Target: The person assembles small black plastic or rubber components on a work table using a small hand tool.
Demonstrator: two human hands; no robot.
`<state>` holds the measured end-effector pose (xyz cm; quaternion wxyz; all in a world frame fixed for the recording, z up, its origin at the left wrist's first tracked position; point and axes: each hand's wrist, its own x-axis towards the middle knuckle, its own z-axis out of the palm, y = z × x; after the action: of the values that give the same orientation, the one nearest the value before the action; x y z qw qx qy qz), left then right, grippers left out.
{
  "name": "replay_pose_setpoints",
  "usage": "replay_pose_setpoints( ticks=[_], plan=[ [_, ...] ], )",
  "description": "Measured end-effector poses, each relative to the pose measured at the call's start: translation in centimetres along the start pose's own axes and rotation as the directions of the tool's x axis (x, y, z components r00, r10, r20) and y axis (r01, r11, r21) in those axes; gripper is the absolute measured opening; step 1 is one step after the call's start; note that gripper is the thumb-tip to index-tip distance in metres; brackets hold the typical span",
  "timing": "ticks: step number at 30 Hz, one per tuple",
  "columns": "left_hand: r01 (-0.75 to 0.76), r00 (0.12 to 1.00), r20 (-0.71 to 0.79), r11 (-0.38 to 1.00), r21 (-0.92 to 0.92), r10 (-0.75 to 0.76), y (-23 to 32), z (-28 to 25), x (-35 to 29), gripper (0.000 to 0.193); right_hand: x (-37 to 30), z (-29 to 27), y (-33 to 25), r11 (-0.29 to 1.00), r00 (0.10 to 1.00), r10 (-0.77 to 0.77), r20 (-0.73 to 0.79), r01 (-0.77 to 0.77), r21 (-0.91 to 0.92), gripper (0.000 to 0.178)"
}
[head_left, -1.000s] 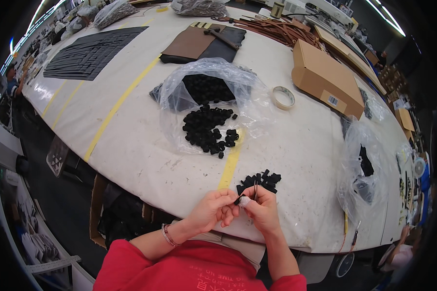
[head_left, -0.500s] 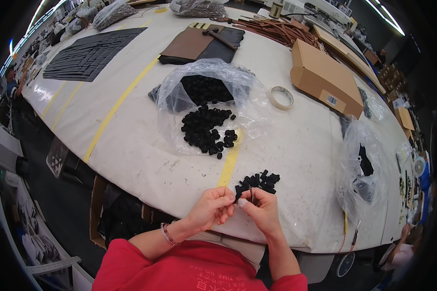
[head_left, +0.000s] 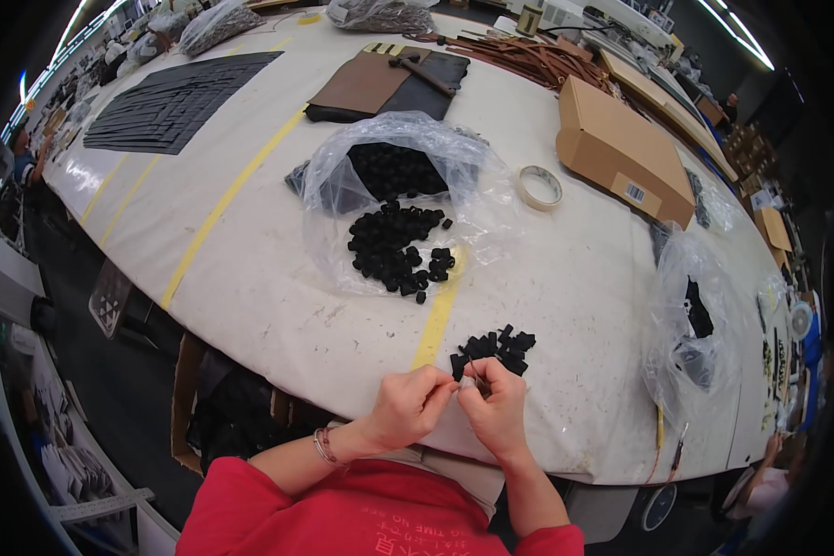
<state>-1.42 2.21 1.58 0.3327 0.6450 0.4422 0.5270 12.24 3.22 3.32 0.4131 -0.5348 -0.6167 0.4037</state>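
My left hand (head_left: 406,404) is closed in a pinch at the table's near edge, its fingertips meeting those of my right hand. What it pinches is too small to make out. My right hand (head_left: 495,400) is closed too, curled around a thin dark tool (head_left: 473,370) that its fingers mostly cover. Something whitish shows at the right thumb. Just beyond the fingers lies a small pile of short black pieces (head_left: 508,348). Farther off, an open clear plastic bag (head_left: 329,181) spills many small black rolled pieces (head_left: 394,243) onto the table.
A tape roll (head_left: 539,188) and a cardboard box (head_left: 625,148) lie at the back right, near brown leather strips (head_left: 528,60). Another clear bag (head_left: 690,361) rests at the right. Dark strips (head_left: 181,102) and brown and black sheets (head_left: 366,83) lie at the back.
Both hands have drawn closer together, fingertips now meeting. The left fingers have curled in more tightly, and the dark piece seen between the hands no longer shows.
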Motion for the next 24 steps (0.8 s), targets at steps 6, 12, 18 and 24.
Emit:
replay_pose_setpoints(
  ticks=[6, 12, 18, 24],
  plan=[
    [0.604, 0.788, 0.358, 0.511, -0.612, -0.501, 0.0, -0.3, 0.4, 0.010, -0.2, 0.2, 0.0, 0.962, 0.975, -0.223, -0.019, 0.217, -0.165, 0.009],
    [0.688, 0.691, 0.465, 0.307, -0.658, -0.553, 0.0, -0.9, 0.7, 0.013, -0.1, 0.3, 0.4, 0.805, 0.870, -0.492, 0.032, 0.469, -0.365, 0.016],
    [0.754, 0.616, 0.610, 0.150, -0.639, -0.499, -0.8, -1.4, 1.2, 0.006, -0.4, 0.6, 0.5, 0.764, 0.841, -0.540, 0.042, 0.511, -0.394, 0.019],
    [0.734, 0.633, 0.543, 0.208, -0.646, -0.551, -0.3, -1.4, 1.0, 0.004, -0.6, 0.8, 0.5, 0.875, 0.904, -0.426, -0.048, 0.397, -0.277, 0.015]
  ],
)
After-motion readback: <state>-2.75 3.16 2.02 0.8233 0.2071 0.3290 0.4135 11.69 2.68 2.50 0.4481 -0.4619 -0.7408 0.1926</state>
